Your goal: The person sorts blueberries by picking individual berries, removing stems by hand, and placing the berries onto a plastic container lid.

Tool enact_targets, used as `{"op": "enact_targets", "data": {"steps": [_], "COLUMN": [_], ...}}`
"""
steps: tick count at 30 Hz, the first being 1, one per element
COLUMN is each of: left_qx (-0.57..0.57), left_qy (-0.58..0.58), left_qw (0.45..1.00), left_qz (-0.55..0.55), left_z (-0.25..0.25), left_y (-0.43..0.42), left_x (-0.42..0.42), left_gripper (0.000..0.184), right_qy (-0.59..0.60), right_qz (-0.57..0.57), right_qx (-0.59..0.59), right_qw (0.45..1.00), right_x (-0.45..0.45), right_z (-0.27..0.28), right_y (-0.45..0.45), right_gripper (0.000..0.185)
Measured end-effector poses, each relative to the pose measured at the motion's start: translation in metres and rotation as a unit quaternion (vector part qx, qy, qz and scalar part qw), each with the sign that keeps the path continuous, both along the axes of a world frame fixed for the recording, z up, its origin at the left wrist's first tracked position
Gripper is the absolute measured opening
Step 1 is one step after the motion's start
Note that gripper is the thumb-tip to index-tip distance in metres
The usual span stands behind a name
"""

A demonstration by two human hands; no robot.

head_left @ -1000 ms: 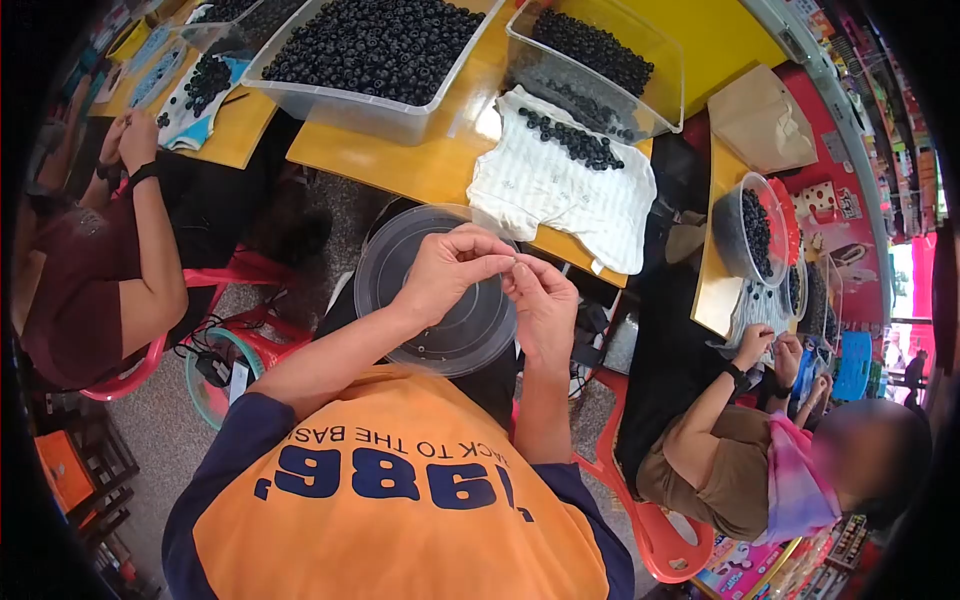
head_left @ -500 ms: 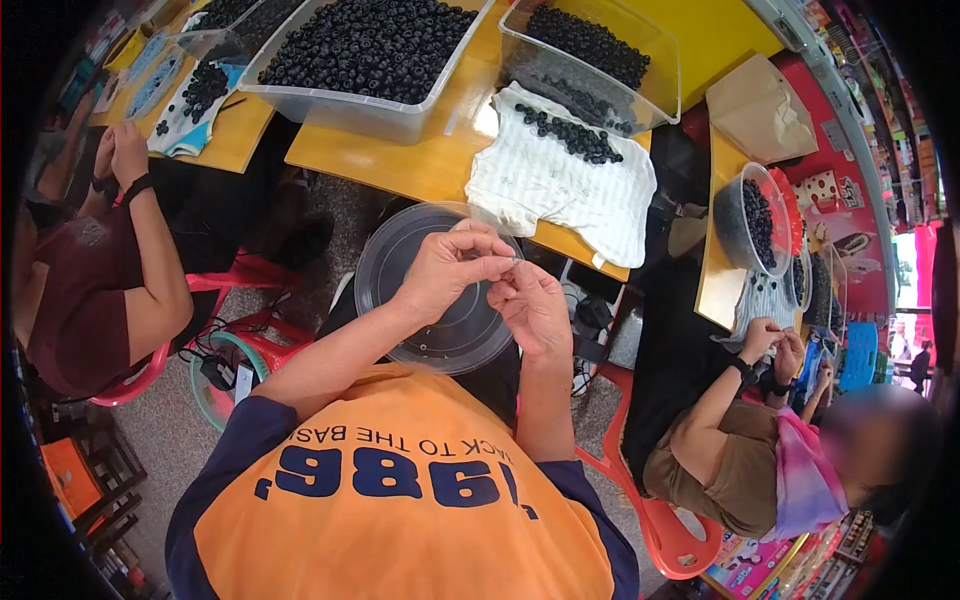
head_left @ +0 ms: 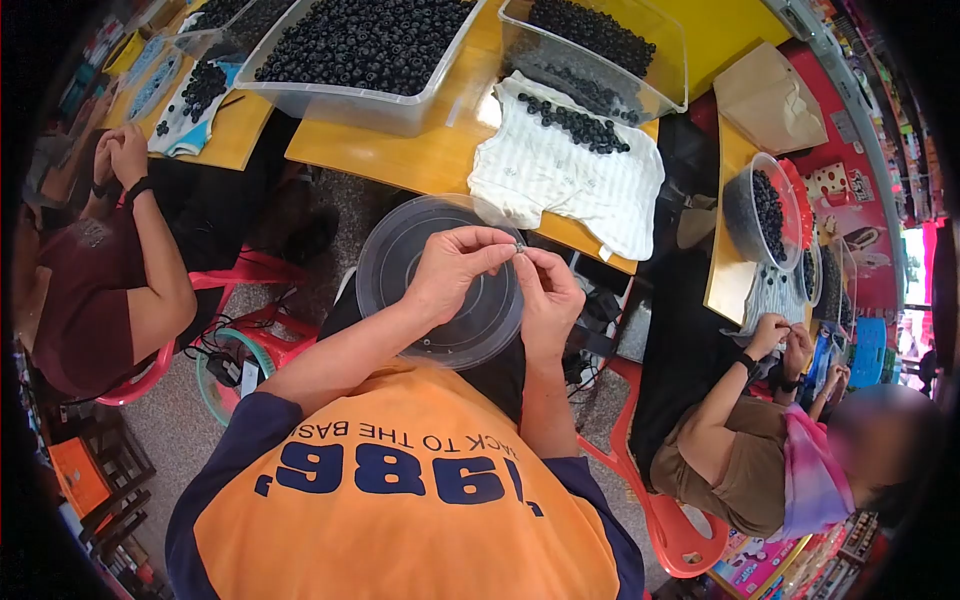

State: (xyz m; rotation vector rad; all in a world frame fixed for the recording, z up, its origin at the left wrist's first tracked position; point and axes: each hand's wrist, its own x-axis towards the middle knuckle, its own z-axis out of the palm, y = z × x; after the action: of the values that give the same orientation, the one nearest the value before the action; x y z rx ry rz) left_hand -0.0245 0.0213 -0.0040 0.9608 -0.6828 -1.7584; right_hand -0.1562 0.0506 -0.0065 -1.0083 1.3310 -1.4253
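Observation:
My left hand (head_left: 455,272) and my right hand (head_left: 548,300) meet fingertip to fingertip above a round clear plastic tub (head_left: 385,250) on my lap. Both are pinched around a tiny object (head_left: 519,248), too small to identify. A few small bits lie on the tub's bottom. Beyond my hands, a white striped cloth (head_left: 560,180) hangs partly over the table edge, with a row of black beads (head_left: 575,127) on it.
On the yellow table (head_left: 360,165) stand a large bin of black beads (head_left: 365,45) and a second clear bin (head_left: 600,60). One person sits at left (head_left: 100,290), another at right (head_left: 735,450). A red stool (head_left: 675,530) stands at lower right.
My right hand has turned and shifted slightly right, its thumb now more upright. The fingertips remain together. The view has shifted slightly.

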Motion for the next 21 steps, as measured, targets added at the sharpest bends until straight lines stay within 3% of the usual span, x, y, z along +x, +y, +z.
{"op": "enact_targets", "data": {"steps": [2, 3, 5, 12, 14, 15, 17, 21], "left_qx": [0.031, 0.033, 0.068, 0.063, 0.028, 0.027, -0.137, -0.234], "left_qy": [0.004, 0.003, 0.036, 0.042, 0.028, 0.029, -0.094, -0.2], "left_qw": [1.0, 0.999, 0.997, 0.997, 0.999, 0.999, 0.986, 0.951], "left_qz": [-0.002, -0.002, 0.0, -0.029, -0.023, -0.023, -0.034, -0.015], "left_z": [0.001, -0.001, -0.009, -0.014, -0.006, -0.001, 0.006, 0.005], "left_y": [0.0, 0.0, 0.0, -0.002, -0.003, -0.003, -0.001, -0.001], "left_x": [-0.004, -0.006, -0.01, -0.009, -0.008, -0.007, -0.004, 0.003], "left_gripper": [0.009, 0.009, 0.01, 0.01, 0.01, 0.01, 0.012, 0.015], "right_qy": [0.211, 0.21, 0.374, 0.427, 0.344, 0.345, 0.08, -0.082], "right_qz": [-0.051, -0.051, -0.068, -0.063, -0.082, -0.082, -0.055, 0.031], "right_qx": [-0.13, -0.129, -0.232, -0.298, -0.224, -0.225, -0.039, -0.001], "right_qw": [0.967, 0.968, 0.895, 0.851, 0.908, 0.908, 0.994, 0.996], "right_x": [0.002, 0.001, -0.002, -0.008, -0.005, -0.006, -0.007, -0.012], "right_z": [-0.001, -0.002, -0.002, -0.009, -0.005, -0.004, -0.003, -0.005], "right_y": [-0.002, -0.003, -0.005, -0.009, -0.008, -0.006, -0.003, -0.004], "right_gripper": [0.014, 0.014, 0.017, 0.018, 0.012, 0.012, 0.008, 0.009]}}
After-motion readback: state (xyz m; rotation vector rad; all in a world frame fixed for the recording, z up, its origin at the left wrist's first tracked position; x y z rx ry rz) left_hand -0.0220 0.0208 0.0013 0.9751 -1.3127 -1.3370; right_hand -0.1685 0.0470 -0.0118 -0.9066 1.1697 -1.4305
